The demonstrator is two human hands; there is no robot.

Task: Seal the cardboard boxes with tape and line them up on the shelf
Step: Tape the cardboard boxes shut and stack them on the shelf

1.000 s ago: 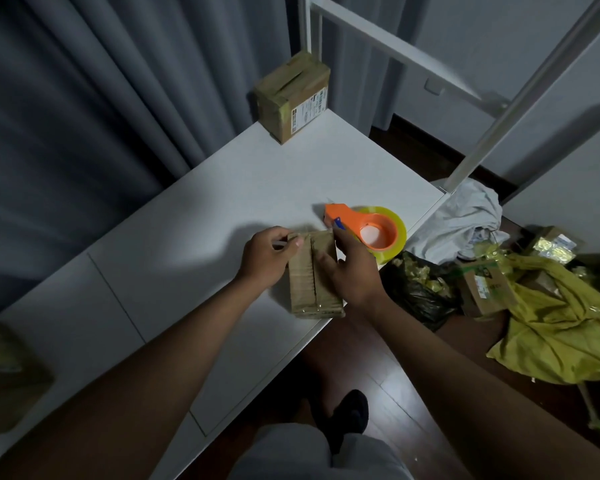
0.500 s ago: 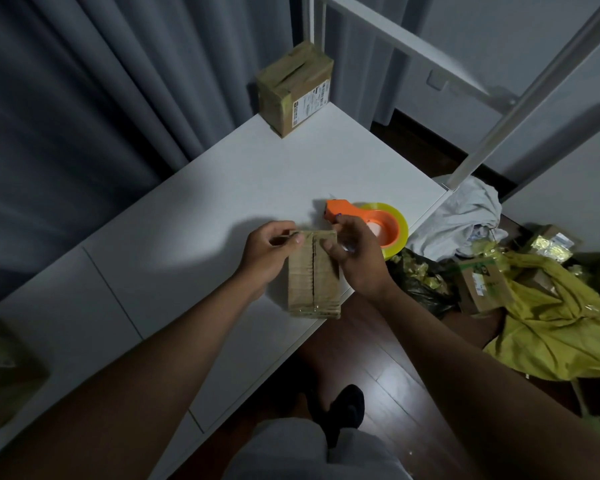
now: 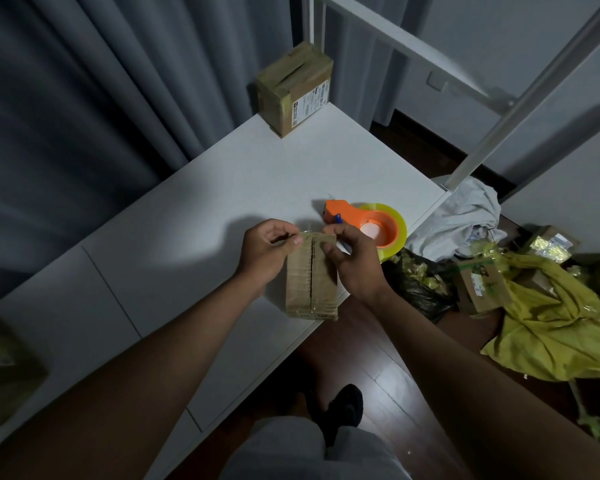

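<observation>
A small flat cardboard box (image 3: pixel 310 285) lies on the white shelf (image 3: pixel 194 216) near its front edge, its two top flaps meeting in a centre seam. My left hand (image 3: pixel 269 251) pinches the box's far left corner, where a bit of clear tape shows. My right hand (image 3: pixel 352 261) grips the far right corner, thumb on the top flap. An orange tape dispenser (image 3: pixel 368 225) with a yellowish roll lies just behind my right hand. A taped box (image 3: pixel 295 88) with a white label stands at the shelf's far corner.
A white metal frame post (image 3: pixel 520 98) rises at the shelf's right corner. On the floor to the right lie a white cloth (image 3: pixel 465 216), a black bag (image 3: pixel 420 282), more small boxes (image 3: pixel 482 285) and yellow wrapping (image 3: pixel 561 327). Grey curtains hang behind. Another box (image 3: pixel 0 368) sits blurred at far left.
My right hand has slid from the box's right side up to its far right corner. The left hand stays at the far left corner. The box has barely shifted.
</observation>
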